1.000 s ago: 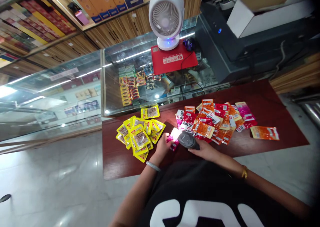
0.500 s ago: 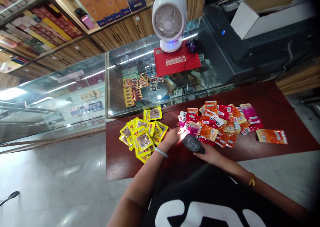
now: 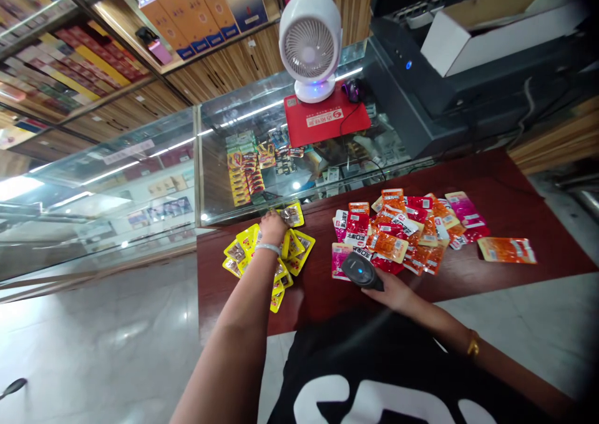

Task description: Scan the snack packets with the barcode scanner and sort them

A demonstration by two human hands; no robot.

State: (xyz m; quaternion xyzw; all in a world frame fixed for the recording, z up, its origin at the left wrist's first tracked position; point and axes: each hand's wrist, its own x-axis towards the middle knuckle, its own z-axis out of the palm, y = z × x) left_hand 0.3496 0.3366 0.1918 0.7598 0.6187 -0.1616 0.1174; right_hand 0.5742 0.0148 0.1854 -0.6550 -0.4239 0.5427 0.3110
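Observation:
My left hand (image 3: 274, 227) is over the yellow pile, its fingers drawn together at the left end of a yellow snack packet (image 3: 292, 214); the fingertips are partly hidden. More yellow packets (image 3: 244, 239) lie beneath my wrist. In my right hand (image 3: 390, 292) is a dark handheld barcode scanner (image 3: 359, 269), a small blue light glowing on its top. The scanner's head covers part of a pink-and-white packet (image 3: 340, 260) at the near left of the second pile. Orange and red snack packets (image 3: 390, 245) make up that pile.
One orange packet (image 3: 508, 250) lies apart at the right of the brown table (image 3: 318, 305). Behind is a glass display counter (image 3: 215, 181) bearing a white fan (image 3: 310, 40), a red mat (image 3: 299, 128) and a mouse (image 3: 352, 90). A dark checkout machine (image 3: 421, 109) stands back right.
My left hand has left the pink packet by the scanner and moved left to the yellow packets. The pink packet now lies flat. My right hand stays put with the scanner.

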